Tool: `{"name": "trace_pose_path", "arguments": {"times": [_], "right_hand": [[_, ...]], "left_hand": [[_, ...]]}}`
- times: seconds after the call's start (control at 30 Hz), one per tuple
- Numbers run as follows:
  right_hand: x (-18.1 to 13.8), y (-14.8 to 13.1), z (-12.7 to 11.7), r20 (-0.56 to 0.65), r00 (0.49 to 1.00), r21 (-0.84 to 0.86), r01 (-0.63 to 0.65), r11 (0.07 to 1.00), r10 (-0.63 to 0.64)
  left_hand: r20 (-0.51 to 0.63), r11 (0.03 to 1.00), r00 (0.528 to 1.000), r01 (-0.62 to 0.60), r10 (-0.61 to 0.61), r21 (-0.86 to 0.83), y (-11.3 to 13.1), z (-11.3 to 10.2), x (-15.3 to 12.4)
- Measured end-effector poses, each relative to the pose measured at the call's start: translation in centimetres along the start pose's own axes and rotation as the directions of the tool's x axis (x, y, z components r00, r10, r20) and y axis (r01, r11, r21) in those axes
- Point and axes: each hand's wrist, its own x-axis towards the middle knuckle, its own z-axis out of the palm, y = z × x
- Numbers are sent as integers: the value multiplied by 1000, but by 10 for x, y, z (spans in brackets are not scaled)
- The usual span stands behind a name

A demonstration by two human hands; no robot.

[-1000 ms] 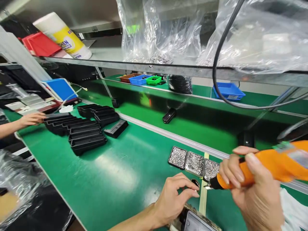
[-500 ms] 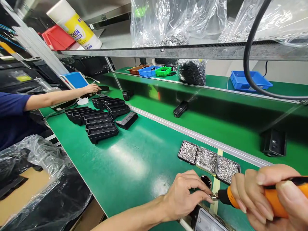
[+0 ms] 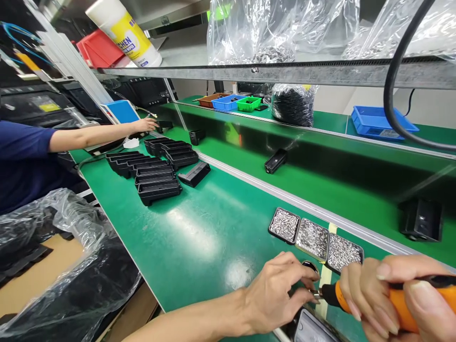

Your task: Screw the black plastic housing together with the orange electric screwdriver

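Note:
My right hand (image 3: 388, 299) is wrapped around an orange electric screwdriver (image 3: 409, 304) with a black nose, which points left. At its metal bit (image 3: 318, 294), the thumb and fingertips of my left hand (image 3: 274, 294) come together; whatever small piece they pinch is too small to make out. Just below lies a black housing (image 3: 313, 327), partly cut off by the frame's bottom edge. A small round dark cup (image 3: 310, 267) stands behind my left fingers. Beyond it sit three square trays of small shiny metal parts (image 3: 284, 225), (image 3: 312, 238), (image 3: 344, 251).
Black housings (image 3: 158, 187) stand in rows on the green bench (image 3: 192, 232), with a single one (image 3: 194, 174) beside them. Other housings (image 3: 276, 160) lie behind the metal rail. A co-worker's hand (image 3: 145, 125) reaches in at far left. A black cable (image 3: 390, 85) hangs at right.
The view has shifted slightly, so the bench contents appear further right. My two hands keep meeting at the screwdriver's bit. The co-worker's hand is still at the far end.

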Motion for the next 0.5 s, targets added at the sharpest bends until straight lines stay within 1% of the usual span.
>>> {"name": "trace_pose_path", "arguments": {"times": [0.13,0.33,0.4,0.5], "right_hand": [[-4,4,-7,3,1000,5,26,1000,-26],[-8,7,-13,8,1000,28,-24,999,24],[-7,5,-11,-2,1000,19,-31,999,31],[-2,2,-7,-47,997,-2,-58,998,58]], "left_hand": [[103,998,994,40,-46,58,1,-6,1],[152,998,988,16,-25,57,1,-14,2],[123,999,992,-23,17,46,1,-17,3],[9,998,999,-52,51,34,3,-22,3]]}}
